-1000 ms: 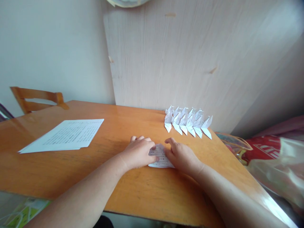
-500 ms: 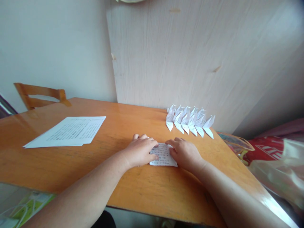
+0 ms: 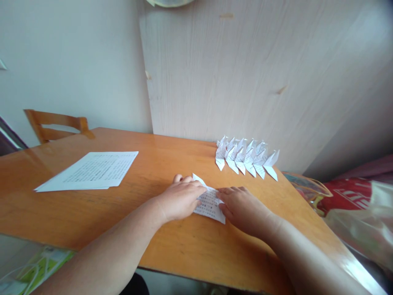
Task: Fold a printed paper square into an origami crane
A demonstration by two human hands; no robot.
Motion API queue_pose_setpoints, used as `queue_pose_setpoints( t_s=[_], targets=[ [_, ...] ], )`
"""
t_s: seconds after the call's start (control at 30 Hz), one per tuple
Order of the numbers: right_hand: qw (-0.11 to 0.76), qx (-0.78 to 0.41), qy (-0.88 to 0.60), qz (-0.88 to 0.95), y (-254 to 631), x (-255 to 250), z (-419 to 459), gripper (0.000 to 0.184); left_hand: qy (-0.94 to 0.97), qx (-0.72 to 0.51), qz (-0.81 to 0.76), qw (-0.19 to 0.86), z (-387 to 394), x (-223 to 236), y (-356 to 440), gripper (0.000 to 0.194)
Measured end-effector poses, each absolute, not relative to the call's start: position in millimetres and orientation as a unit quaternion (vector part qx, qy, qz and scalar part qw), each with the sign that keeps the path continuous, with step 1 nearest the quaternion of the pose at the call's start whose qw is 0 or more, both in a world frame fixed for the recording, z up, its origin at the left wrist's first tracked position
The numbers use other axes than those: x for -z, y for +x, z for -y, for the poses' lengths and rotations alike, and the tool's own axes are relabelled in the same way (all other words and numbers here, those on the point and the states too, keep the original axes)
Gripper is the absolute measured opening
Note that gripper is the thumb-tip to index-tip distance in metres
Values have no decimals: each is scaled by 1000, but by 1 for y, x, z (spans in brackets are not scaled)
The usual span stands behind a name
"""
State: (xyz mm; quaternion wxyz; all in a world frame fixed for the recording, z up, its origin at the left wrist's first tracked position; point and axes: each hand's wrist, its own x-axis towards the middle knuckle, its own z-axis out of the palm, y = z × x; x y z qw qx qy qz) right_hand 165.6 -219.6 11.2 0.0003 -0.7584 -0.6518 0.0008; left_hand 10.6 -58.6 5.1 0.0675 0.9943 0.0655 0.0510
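Observation:
A small folded sheet of printed paper (image 3: 210, 203) lies on the table between my hands, turned at a slant, with a pointed white flap showing at its far left corner. My left hand (image 3: 181, 198) grips its left side, thumb at the near part and fingers over the top. On the right edge, my right hand (image 3: 241, 209) holds the paper between thumb and fingers. The fingers cover parts of both sides. Beyond the right hand stand folded paper pieces (image 3: 247, 157) with upright points, lined up in rows.
A stack of printed sheets (image 3: 92, 170) lies on the left of the wooden table (image 3: 147, 246). Behind it stands a wooden chair (image 3: 59, 119). Past the table's right edge are a red bag (image 3: 350, 194) and a pale plastic bag (image 3: 365, 221). A wall panel rises behind the table.
The folded paper has turned clockwise, its near right corner now closer to me. A white flap has come into sight by the left fingers. My right hand has moved slightly nearer. The view has shifted a little.

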Motion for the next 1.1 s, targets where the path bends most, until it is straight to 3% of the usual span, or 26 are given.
queue_pose_setpoints(
  t_s=[0.27,0.47,0.7,0.93,1.1],
  targets=[
    [39,-34,-740,671,164,-20,233,29,992,-9,-72,107,49,-9,13,52],
    [80,-113,-713,687,175,-25,233,28,984,35,-101,144,45,-18,12,44],
    [111,-123,-702,693,191,-19,234,39,976,55,-103,182,43,-27,12,34],
    [115,-132,-704,688,195,-18,233,43,971,76,-103,202,37,-29,13,60],
    [119,-137,-704,686,194,-18,233,42,967,77,-109,217,35,-28,12,66]
  ],
)
